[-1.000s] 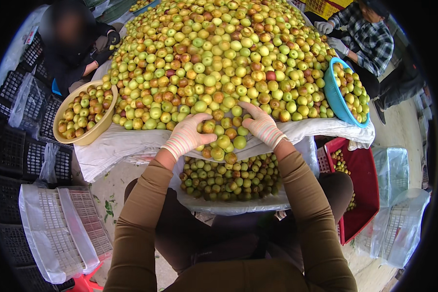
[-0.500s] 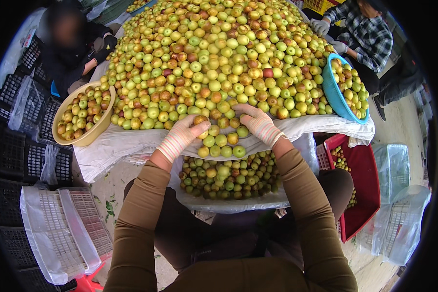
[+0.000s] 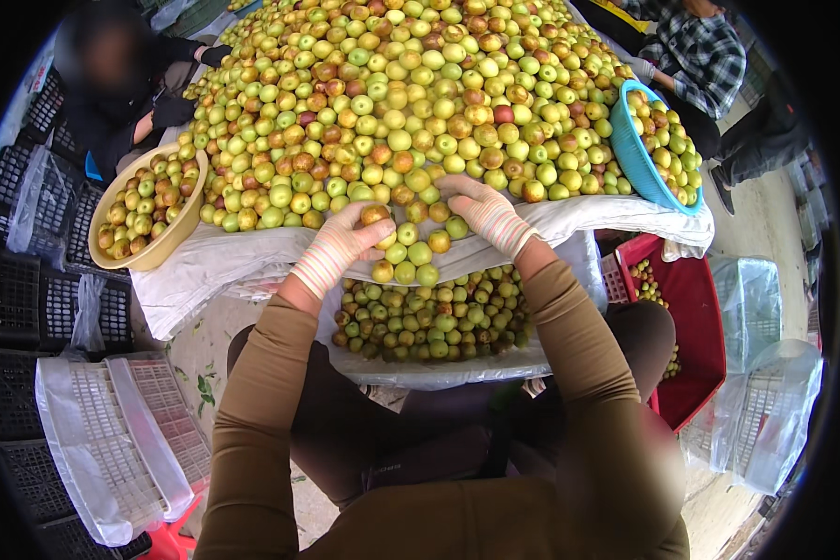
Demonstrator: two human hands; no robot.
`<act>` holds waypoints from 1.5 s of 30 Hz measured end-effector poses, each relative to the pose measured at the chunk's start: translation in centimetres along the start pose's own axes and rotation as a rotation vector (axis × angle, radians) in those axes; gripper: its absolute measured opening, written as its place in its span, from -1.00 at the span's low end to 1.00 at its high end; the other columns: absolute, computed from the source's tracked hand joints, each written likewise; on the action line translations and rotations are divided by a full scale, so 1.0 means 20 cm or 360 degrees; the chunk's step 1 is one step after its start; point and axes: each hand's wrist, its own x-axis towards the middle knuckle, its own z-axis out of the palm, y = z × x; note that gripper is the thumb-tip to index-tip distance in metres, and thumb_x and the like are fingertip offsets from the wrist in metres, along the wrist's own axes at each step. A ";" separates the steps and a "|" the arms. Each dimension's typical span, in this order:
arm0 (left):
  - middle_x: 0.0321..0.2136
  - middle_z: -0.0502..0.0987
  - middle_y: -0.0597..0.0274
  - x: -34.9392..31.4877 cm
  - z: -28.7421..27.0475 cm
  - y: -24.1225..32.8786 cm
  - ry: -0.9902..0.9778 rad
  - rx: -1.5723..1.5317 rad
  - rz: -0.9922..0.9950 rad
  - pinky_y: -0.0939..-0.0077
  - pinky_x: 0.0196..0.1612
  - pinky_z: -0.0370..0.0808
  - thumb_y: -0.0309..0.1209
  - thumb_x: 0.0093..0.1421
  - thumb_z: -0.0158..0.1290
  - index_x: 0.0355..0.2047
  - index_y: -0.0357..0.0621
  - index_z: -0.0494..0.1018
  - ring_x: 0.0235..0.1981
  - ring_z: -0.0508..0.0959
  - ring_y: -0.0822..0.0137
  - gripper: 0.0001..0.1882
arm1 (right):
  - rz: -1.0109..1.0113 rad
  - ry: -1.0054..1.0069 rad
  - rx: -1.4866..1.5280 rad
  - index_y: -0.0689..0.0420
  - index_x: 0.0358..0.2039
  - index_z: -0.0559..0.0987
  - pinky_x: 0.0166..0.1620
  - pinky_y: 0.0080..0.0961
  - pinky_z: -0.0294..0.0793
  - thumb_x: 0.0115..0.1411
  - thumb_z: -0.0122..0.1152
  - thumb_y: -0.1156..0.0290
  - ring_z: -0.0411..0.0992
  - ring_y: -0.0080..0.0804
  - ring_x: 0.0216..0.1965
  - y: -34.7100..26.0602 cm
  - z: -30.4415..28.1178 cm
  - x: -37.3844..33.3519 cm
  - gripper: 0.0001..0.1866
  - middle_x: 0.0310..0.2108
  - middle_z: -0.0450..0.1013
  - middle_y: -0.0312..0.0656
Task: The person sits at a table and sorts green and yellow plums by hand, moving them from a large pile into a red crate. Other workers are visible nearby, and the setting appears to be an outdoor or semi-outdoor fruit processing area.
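A large heap of green and brown jujubes (image 3: 364, 121) lies on a table draped with white cloth (image 3: 224, 263). Both of my hands wear pale, stripe-cuffed gloves and work at the heap's near edge. A brownish jujube (image 3: 375, 215) sits between the thumb and fingers of my left hand (image 3: 338, 245). My right hand (image 3: 488, 213) rests beside the fruit with its fingers stretched toward the heap, apparently holding none. Between the hands, several greenish jujubes (image 3: 407, 252) lie at the cloth's edge. Below them, a plastic-lined container (image 3: 429, 377) in front of my lap holds many more jujubes.
A tan basket (image 3: 192, 217) of jujubes stands left, a blue basket (image 3: 631, 168) right. A red bin (image 3: 695, 345) lies beyond my right knee. Black crates (image 3: 9, 299) and plastic-wrapped crates (image 3: 93, 439) are stacked left. Co-workers sit at both far sides.
Some jujubes between my hands have left the cloth's edge, and fewer lie there. The left hand keeps its brownish jujube. The whole view has shifted slightly.
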 end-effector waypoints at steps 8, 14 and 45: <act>-0.39 0.61 0.26 -0.01 0.00 -0.05 0.0052 0.1175 0.0143 0.47 -0.18 0.56 -0.25 0.13 0.25 -0.12 -0.21 0.58 -0.31 0.59 0.42 -0.63 | -0.0059 0.0013 -0.0146 0.07 0.08 0.54 0.14 -0.31 0.41 0.21 0.02 0.31 0.46 -0.08 0.08 -0.01 0.03 -0.01 -0.58 0.02 0.52 -0.01; -0.55 0.52 0.37 -0.16 -0.24 0.32 0.0074 0.0557 -0.0222 0.57 -0.62 0.31 -0.13 0.17 0.14 -0.29 -0.10 0.62 -0.68 0.37 0.52 -0.69 | -0.0168 0.0045 -0.0139 0.10 0.08 0.53 0.18 -0.33 0.40 0.21 0.02 0.38 0.46 -0.10 0.09 0.04 -0.04 -0.05 -0.59 0.04 0.51 -0.02; -0.12 0.47 -0.02 0.25 0.12 0.11 0.0367 0.2199 0.0554 0.12 -0.12 0.55 -0.32 0.06 0.24 -0.07 -0.09 0.56 -0.16 0.56 -0.03 -0.61 | 0.0098 0.0038 0.0218 0.07 0.11 0.54 0.19 -0.47 0.37 0.31 0.08 0.28 0.46 -0.29 0.07 -0.02 0.02 -0.03 -0.61 0.04 0.51 -0.13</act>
